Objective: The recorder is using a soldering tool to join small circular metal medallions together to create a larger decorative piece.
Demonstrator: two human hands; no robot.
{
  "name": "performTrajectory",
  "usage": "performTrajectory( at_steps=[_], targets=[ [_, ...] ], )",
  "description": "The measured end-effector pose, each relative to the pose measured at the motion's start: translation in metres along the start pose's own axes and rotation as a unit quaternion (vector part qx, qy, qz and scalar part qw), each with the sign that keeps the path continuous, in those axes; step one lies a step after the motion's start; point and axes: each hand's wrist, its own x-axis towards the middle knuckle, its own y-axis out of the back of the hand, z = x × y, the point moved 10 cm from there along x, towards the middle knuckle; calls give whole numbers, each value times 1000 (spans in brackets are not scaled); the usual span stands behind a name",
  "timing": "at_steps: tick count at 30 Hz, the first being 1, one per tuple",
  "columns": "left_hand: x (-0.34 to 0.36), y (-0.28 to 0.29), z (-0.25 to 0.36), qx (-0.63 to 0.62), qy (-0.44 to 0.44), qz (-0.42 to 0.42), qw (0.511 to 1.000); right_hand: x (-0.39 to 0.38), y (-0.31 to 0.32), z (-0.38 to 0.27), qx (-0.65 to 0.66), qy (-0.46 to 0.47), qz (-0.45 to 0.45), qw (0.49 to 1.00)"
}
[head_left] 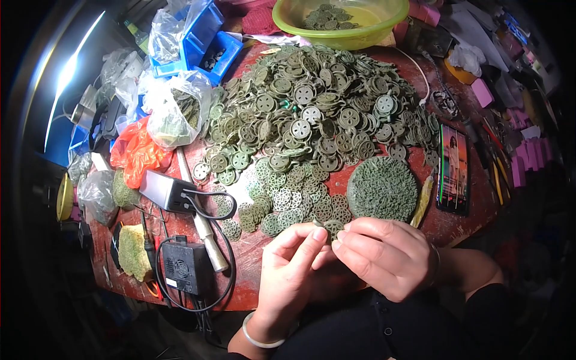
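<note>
Near the front edge of the red table, my left hand (291,264) and my right hand (387,258) meet with closed fingers around a small greenish round openwork piece (333,230), partly hidden by the fingertips. My left thumb and forefinger pinch it from the left; my right fingers are on it from the right. Just beyond them lie many flat lacy green discs (288,198). A large heap of round green cast pieces with loops (324,102) covers the middle of the table. A thick round pad with a rough green surface (382,189) is beyond my right hand.
Left: black box with cables (186,267), grey device (165,189), metal rod (213,252), orange bag (138,147), blue bins (204,54). Back: yellow-green basin (372,27). Right: upright-lying phone (453,168), yellow tool (424,201), pliers and pink blocks (528,153).
</note>
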Motion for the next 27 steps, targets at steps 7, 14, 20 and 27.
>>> performTrajectory(
  at_steps=[7, 14, 20, 27],
  targets=[
    [-2, -3, 0, -40, 23, -8, 999, -3, -7, 5, 17, -13, -29, 999],
    [-1, -4, -7, -41, 57, 14, 997, -9, -9, 15, 74, -51, -39, 995],
    [1, -6, 3, -25, 10, -1, 1000, -12, 7, 46, 159, -204, 36, 965],
    [-21, -3, 17, 229, 14, -39, 973, -24, 6, 62, 136, -257, 9, 957]
  ],
)
